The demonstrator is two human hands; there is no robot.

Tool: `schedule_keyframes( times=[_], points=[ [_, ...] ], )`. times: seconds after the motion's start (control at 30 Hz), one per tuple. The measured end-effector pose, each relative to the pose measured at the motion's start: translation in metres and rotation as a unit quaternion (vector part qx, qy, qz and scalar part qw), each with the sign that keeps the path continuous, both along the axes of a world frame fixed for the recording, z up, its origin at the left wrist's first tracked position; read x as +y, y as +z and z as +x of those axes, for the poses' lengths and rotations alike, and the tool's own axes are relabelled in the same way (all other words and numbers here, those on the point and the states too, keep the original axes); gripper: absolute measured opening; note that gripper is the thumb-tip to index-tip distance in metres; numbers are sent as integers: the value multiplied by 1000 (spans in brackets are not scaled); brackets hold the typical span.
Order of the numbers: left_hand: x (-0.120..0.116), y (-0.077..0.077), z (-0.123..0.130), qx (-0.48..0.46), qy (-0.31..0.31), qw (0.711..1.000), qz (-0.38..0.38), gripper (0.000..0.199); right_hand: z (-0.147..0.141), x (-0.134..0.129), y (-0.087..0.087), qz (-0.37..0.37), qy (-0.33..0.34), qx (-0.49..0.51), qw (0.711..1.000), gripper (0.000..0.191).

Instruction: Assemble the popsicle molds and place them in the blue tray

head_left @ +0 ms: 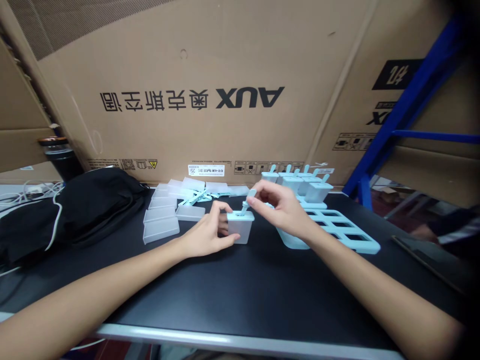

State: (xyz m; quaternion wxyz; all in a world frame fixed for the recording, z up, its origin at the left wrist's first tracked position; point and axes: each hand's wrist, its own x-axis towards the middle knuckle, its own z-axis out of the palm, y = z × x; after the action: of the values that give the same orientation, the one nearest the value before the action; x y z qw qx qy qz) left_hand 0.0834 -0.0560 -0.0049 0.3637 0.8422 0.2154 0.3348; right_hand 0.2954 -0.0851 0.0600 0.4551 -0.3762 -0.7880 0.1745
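Observation:
My left hand [213, 232] grips a translucent popsicle mold [242, 232] with a light blue lid, upright at the middle of the black table. With thumb and fingers my right hand [279, 205] pinches a light blue popsicle stick [248, 201], tilted, its lower end at the slot in the lid. Behind my left hand lie several loose translucent molds [161, 230] and a pile of blue sticks [195, 196]. Beyond my right hand, several molds with lids and sticks [318, 191] stand upright in a blue holder. An open blue rack [362, 245] lies partly behind my right forearm.
Large cardboard boxes [187, 55] stand along the back. On the left are a black bag [101, 205], white cables [30, 195] and a dark bottle [62, 157]. A blue metal frame [405, 100] rises at right, with another person's sleeve [461, 235] beyond the table.

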Motion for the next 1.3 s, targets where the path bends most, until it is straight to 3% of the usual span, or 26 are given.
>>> schedule_keyframes(
  times=[0.2,0.33,0.4,0.5,0.6,0.73,0.87,1.13,1.3],
  points=[
    [0,-2,0,-6,-45,999,-6,50,5,1,4,-3,48,-192,980,23],
    [1,-4,0,12,-43,999,-8,58,21,3,14,-28,32,-217,975,27],
    [1,-4,-1,32,-24,999,10,58,37,5,21,-26,-10,-204,979,30],
    [0,-1,-2,55,-6,998,34,49,68,9,30,-10,-135,-193,972,35],
    [-2,4,-3,84,-4,995,55,38,99,16,33,24,-262,-229,937,34],
    [-5,9,-3,121,5,990,73,32,130,27,26,62,-332,-349,874,28],
    [-4,8,-4,126,4,988,84,30,147,36,17,25,-341,-417,842,28],
    [-4,7,-4,137,3,984,111,28,161,40,15,7,-318,-422,849,26],
    [-4,7,-4,144,5,982,125,27,160,41,14,-4,-325,-446,834,27]
  ],
)
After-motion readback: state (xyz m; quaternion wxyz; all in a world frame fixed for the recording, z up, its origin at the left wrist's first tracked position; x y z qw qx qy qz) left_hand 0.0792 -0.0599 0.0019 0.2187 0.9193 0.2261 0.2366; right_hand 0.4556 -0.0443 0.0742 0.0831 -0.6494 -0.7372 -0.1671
